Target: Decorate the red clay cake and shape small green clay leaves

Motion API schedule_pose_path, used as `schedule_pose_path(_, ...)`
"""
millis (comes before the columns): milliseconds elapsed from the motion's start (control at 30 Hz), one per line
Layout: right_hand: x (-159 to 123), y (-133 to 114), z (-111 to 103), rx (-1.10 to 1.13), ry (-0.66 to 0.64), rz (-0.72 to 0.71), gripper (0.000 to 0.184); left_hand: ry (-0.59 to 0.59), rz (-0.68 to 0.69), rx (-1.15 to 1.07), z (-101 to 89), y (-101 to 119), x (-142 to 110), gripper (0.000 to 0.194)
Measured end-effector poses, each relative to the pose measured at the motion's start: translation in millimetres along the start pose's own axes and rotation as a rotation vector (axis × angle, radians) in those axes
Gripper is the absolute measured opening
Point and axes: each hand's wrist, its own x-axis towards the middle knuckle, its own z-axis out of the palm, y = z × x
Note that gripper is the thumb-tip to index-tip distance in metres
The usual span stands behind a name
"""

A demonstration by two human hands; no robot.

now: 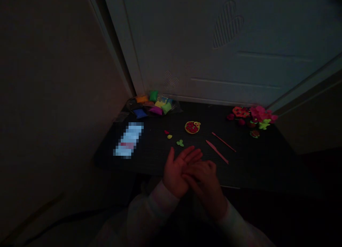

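In the dim light my left hand (175, 174) is turned palm up, its fingers stretched out and thumb apart. My right hand (204, 177) lies over that palm with its fingertips pressed together. Anything between those fingertips is too small and dark to make out. Just beyond the left fingertips lies a green three-leaf clay piece (180, 143). Past it are a small red clay piece (166, 132) and a yellow clay piece (169, 137). A round red clay disc with a yellow rim (191, 127) sits farther back. Two pink modelling tools, a knife (217, 152) and a thin stick (223, 142), lie to the right.
On the dark table (149, 154), a clear bag with several coloured clay packs (156, 105) stands at the back left. A lit phone (128, 140) lies at the left. Several finished-looking clay shapes (258, 115) crowd the back right. A white panel (213, 68) rises behind.
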Motion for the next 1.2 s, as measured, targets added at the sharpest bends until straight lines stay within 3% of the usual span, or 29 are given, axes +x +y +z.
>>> schedule_pose_path(200,-4.0,-1.4,5.0,0.009,-0.010,-0.043,0.010,-0.013,0.003,-0.012,-4.2,4.2,3.8,0.056)
schedule_pose_path(433,-16.3,-4.8,10.2,-0.200,-0.088,-0.170,0.038,0.013,0.074,-0.019,-4.0,9.4,2.8,0.055)
schedule_pose_path(600,-18.6,-2.0,9.6,-0.268,-0.133,-0.162,0.049,0.009,0.067,-0.042,-3.1,11.4,2.7,0.055)
schedule_pose_path(1067,-19.1,-1.6,13.0,-0.231,-0.177,-0.230,0.050,0.024,0.149,-0.048,-4.2,15.2,3.1,0.054)
schedule_pose_path(1200,-19.7,0.3,13.7,-0.222,-0.143,-0.193,0.050,-0.001,0.131,-0.046,-6.3,14.7,4.7,0.056)
